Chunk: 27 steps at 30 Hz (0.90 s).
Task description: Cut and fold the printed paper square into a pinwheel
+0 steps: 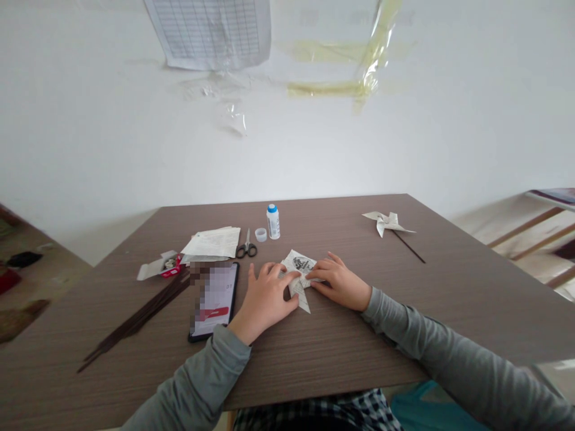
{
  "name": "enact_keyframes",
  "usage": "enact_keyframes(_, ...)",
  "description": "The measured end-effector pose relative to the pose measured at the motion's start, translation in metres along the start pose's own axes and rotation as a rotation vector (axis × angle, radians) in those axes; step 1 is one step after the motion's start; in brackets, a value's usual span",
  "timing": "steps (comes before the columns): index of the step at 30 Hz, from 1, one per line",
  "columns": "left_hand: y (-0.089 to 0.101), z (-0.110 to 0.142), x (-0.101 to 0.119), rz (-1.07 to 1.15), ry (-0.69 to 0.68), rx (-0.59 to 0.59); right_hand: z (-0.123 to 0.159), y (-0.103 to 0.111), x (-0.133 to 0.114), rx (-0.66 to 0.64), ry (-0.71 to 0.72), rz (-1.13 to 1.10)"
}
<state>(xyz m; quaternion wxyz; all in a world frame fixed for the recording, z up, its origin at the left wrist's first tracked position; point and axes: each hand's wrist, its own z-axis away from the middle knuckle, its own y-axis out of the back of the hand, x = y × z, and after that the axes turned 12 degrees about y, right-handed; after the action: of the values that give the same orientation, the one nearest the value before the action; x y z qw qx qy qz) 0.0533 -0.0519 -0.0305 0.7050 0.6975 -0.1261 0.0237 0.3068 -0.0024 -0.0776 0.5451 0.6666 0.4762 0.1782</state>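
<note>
A printed paper pinwheel [302, 263] with folded and loose pointed corners lies on the table between my hands. My left hand [266, 296] holds its left side down, thumb and index finger bent around a lower point and the other fingers partly raised. From the right, my right hand [343, 284] pinches the folded edge near the paper's middle. My fingers hide parts of both sides. Close beyond my left hand lie black-handled scissors [247, 250]. A phone [215, 302] with its screen lit rests to the left of that hand.
A white bottle with a blue cap [273, 222] stands behind a small clear cup [260, 234]. At the left are stacked paper sheets [211, 244], an opened small box [169, 264] and dark thin sticks [135, 317]. A finished-looking pinwheel on a stick [389, 224] lies back right.
</note>
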Motion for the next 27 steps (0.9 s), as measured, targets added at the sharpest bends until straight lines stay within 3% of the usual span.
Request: enact_keyframes(27,0.0015,0.0022,0.0019,-0.005,0.043,-0.024,0.0010,0.0021,-0.0022,-0.001,0.002,0.002)
